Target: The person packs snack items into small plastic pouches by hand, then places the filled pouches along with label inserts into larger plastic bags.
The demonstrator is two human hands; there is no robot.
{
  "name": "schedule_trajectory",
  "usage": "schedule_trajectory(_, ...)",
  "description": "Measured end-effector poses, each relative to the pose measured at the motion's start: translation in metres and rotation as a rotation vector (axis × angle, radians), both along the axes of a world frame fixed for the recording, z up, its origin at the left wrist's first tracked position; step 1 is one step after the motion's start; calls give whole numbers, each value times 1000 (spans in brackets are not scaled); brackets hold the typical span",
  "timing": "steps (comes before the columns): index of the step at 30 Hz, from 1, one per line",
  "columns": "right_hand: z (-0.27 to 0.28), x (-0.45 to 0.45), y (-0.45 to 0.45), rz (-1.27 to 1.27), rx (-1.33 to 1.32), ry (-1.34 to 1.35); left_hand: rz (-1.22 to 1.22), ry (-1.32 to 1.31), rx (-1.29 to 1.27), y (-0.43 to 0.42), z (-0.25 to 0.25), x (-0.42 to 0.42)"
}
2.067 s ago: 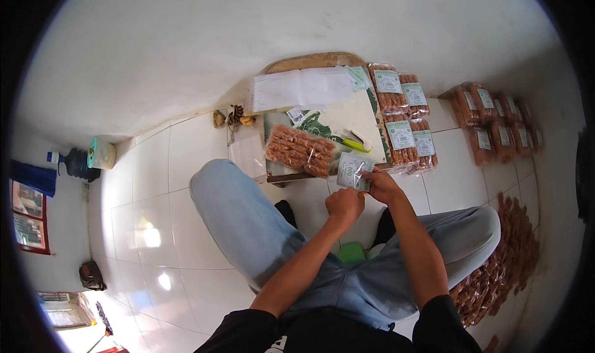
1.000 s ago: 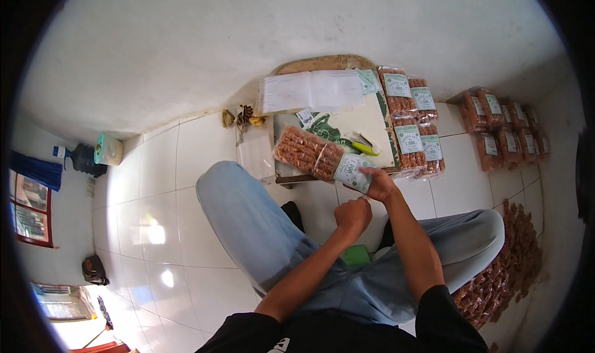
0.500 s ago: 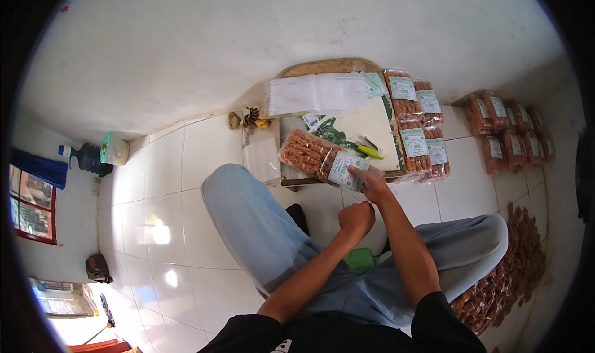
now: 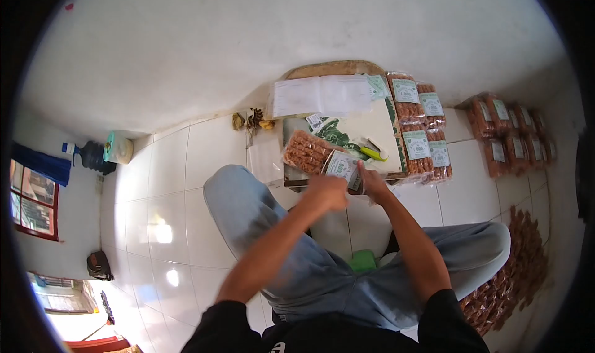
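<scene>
A clear plastic pack of brown snack sticks (image 4: 307, 150) lies tilted across the front edge of a low table (image 4: 381, 125). On the pack's near end sits a pale green and white printed label (image 4: 341, 166). My right hand (image 4: 372, 184) grips that labelled end, thumb on top. Just left of it, my left hand (image 4: 328, 193) is blurred by motion beside the pack's near edge. Its fingers are smeared, and I cannot tell whether it touches the pack. Behind the label rests a tool with a yellow-green handle (image 4: 373, 151).
White plastic sheets (image 4: 319, 95) and green labels (image 4: 377, 86) lie at the table's back. Several labelled packs (image 4: 416, 148) line its right side, with more packs (image 4: 514, 136) by the wall. Unlabelled brown packs (image 4: 496, 297) cover the floor at my right. A green object (image 4: 363, 260) sits between my legs.
My left hand has swung up and to the left, from a fist below my right wrist to beside the pack. My right hand keeps its grip on the labelled end.
</scene>
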State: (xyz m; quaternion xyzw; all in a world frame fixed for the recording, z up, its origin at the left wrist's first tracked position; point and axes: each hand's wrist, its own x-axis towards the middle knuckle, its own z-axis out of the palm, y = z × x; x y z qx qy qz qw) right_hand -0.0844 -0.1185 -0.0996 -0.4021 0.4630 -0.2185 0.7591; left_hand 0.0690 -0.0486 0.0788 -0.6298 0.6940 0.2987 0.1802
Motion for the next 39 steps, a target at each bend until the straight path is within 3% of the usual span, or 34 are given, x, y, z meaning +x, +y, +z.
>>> schedule_trajectory(1,2,-5,-2,9,-4,2,48,-42,-82,-13,-6,23)
schedule_trajectory(4,7,-28,-6,78,-613,418,163,-62,-278,-50,-7,89)
schedule_trajectory(5,18,-33,-4,93,-625,417,180,-59,-286,-56,-16,102)
schedule_trajectory(7,54,-45,4,373,-903,642,132,-228,-358,-65,-32,122)
schedule_trajectory(8,39,-54,4,391,-913,645,103,-267,-226,-70,-36,126)
schedule_trajectory(10,12,-71,1,443,-1591,525,205,-147,-231,-69,-51,127)
schedule_trajectory(13,19,-74,4,614,-1825,547,308,72,-209,-77,-114,143)
schedule_trajectory(14,22,-68,7,612,-1826,540,312,166,-197,-80,-133,149)
schedule_trajectory(17,35,-56,8,722,-1798,574,303,188,-359,-61,-116,141)
schedule_trajectory(26,53,-22,-7,796,-1895,474,274,282,-372,-70,-129,147)
schedule_trajectory(33,58,1,-6,949,-1875,596,325,265,-277,-71,-113,143)
schedule_trajectory(39,51,15,-3,883,-1838,584,346,317,-231,-76,-116,147)
